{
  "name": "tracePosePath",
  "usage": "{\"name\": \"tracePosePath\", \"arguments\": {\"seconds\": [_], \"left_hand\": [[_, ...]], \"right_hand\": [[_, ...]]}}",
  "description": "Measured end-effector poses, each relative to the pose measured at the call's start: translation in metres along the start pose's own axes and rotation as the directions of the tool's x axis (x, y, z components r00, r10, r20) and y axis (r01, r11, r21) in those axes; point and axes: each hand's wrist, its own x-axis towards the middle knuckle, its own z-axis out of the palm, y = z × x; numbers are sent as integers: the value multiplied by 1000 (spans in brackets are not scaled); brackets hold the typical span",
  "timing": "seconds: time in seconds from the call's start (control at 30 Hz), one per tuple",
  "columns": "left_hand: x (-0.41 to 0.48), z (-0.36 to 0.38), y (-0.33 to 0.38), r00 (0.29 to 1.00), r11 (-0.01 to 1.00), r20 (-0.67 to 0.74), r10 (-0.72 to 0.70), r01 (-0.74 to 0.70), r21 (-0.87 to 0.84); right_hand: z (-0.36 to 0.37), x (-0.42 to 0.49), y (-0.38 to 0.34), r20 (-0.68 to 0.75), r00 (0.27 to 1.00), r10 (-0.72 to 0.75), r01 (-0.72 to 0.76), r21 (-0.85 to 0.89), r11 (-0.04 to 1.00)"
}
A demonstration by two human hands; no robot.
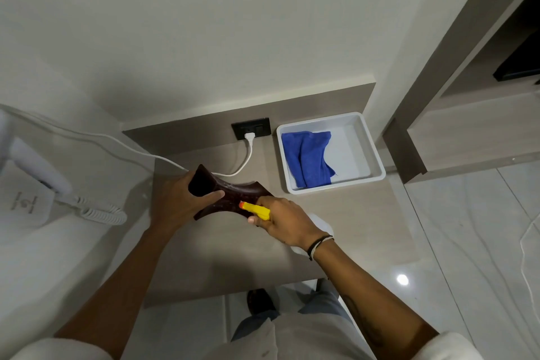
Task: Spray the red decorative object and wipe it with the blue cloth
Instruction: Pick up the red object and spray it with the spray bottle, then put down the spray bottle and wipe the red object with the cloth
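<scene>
A dark red decorative object (233,199) with flared ends is tilted above the bedside table (222,260). My left hand (181,202) grips its left end. My right hand (285,222) is closed on a spray bottle (258,210) with a yellow head and orange nozzle; the nozzle points at the object's middle from very close. The bottle's white body shows partly behind my wrist. The blue cloth (309,159) lies crumpled in a white tray (371,152) at the table's back right, apart from both hands.
A white plug and cord (248,152) run from a black wall socket (251,127) behind the object. A white phone with a coiled cord (99,212) sits at the left. A shelf unit (455,126) stands to the right, shiny floor below.
</scene>
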Motion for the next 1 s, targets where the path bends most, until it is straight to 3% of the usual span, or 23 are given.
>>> {"name": "tracePosePath", "arguments": {"seconds": [0.27, 0.47, 0.73, 0.87, 1.0], "left_hand": [[-3, -1, 4, 1000, 999, -14, -4, 3, -34], [0, -4, 9, 998, 997, 15, 59, -59, 45], [1, 3, 21, 991, 965, 47, 128, -136, 224], [-1, 16, 24, 984, 946, 69, 167, -180, 269], [-7, 26, 33, 986, 968, 87, 145, -160, 194]], "right_hand": [[1, -12, 27, -7, 992, 128, -127, -178, 976], [-36, -14, 38, -43, 990, 133, -132, 16, 991], [-126, 12, 50, -290, 949, 120, -130, -15, 991], [-150, 30, 77, -424, 888, 179, -198, 0, 980], [-157, 46, 108, -550, 793, 261, -257, 86, 963]]}}
